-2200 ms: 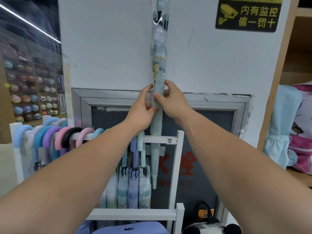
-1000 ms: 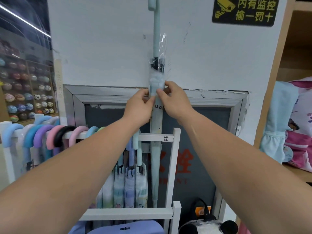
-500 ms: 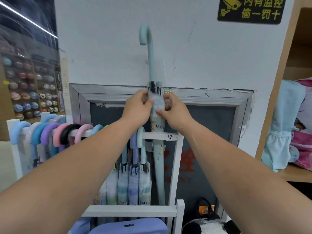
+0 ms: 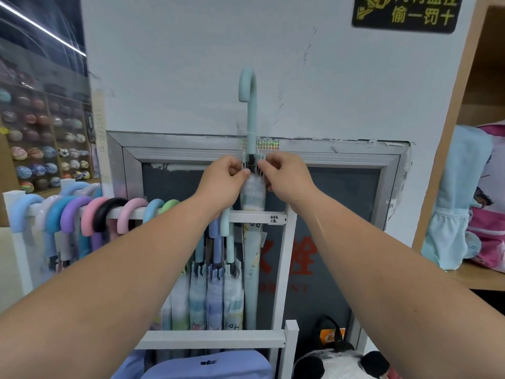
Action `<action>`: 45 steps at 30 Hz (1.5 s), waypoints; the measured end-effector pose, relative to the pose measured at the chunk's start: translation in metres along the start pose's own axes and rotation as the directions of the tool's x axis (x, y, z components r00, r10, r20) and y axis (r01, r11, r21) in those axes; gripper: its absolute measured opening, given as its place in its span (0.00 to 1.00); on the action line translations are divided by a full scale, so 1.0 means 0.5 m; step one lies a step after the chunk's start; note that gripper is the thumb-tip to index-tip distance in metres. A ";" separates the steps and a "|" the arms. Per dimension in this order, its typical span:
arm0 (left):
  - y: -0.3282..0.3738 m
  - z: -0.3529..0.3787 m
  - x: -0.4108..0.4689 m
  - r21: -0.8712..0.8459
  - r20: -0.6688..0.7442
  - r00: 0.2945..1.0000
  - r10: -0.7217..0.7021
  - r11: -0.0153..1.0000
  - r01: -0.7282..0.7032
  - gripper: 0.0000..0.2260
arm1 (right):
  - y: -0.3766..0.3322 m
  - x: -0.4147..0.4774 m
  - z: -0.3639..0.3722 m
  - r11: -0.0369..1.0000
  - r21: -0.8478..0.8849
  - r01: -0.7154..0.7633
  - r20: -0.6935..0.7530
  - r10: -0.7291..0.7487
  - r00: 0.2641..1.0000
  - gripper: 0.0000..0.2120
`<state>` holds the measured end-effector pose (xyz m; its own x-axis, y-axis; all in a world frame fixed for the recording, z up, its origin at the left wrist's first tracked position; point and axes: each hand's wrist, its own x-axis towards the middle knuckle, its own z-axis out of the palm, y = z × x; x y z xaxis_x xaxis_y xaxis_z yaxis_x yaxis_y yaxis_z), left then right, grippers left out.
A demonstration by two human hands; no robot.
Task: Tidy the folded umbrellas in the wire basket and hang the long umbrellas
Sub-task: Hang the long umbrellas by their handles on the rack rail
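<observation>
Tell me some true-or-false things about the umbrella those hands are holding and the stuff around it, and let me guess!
1. The left hand and the right hand both grip the mint umbrella. True.
2. Its hook handle hangs on the white rail. False: the handle sticks up above the hands, higher than the rail.
3. One black handle hangs on the rail. True.
4. The panda toy sits on the rail. False: it is down low, at the bottom right.
</observation>
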<state>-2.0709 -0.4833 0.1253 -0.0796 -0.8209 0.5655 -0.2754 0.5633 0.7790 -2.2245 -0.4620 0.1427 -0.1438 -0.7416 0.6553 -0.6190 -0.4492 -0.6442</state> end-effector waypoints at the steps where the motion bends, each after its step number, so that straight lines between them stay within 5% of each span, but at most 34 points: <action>1: 0.001 -0.001 0.001 0.008 0.003 1.000 -0.001 1.000 0.001 0.04 | -0.001 0.002 0.001 1.000 0.022 -0.001 -0.008 0.002 1.000 0.08; 4: -0.003 -0.005 0.001 0.057 0.028 1.000 -0.010 0.998 0.009 0.06 | 0.008 0.001 0.007 0.999 0.032 0.006 0.017 -0.006 1.000 0.01; 11: -0.003 -0.009 0.006 0.024 0.024 0.999 -0.024 0.999 0.024 0.04 | 0.027 0.000 0.017 0.999 0.007 -0.050 0.053 0.049 0.997 0.05; 18: 0.005 -0.010 0.013 0.072 0.029 0.999 0.033 0.997 -0.035 0.04 | 0.034 -0.005 0.016 0.986 -0.169 0.003 0.206 0.032 0.978 0.04; 25: -0.024 -0.011 -0.008 0.200 0.197 0.980 -0.030 0.980 -0.010 0.02 | 0.031 -0.021 0.001 0.917 -0.392 0.080 0.344 0.065 0.937 0.01; 32: -0.035 -0.026 -0.007 0.180 0.280 0.958 -0.063 0.984 0.012 0.05 | 0.044 -0.029 0.002 0.916 -0.351 0.194 0.417 -0.032 0.908 0.09; 38: -0.036 -0.030 -0.012 0.148 0.294 0.954 -0.054 0.989 0.010 0.05 | 0.034 -0.025 -0.003 0.986 -0.135 0.099 0.355 -0.045 0.934 0.08; 45: -0.009 -0.051 -0.017 0.085 0.230 0.972 -0.038 0.996 0.019 0.08 | 0.024 -0.008 0.012 0.966 -0.216 0.139 0.361 -0.053 0.931 0.04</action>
<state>-2.0446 -0.4765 0.1239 -0.2874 -0.8411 0.4582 -0.3572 0.5380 0.7635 -2.2266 -0.4674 0.1302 0.1773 -0.8465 0.5020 -0.7852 -0.4292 -0.4463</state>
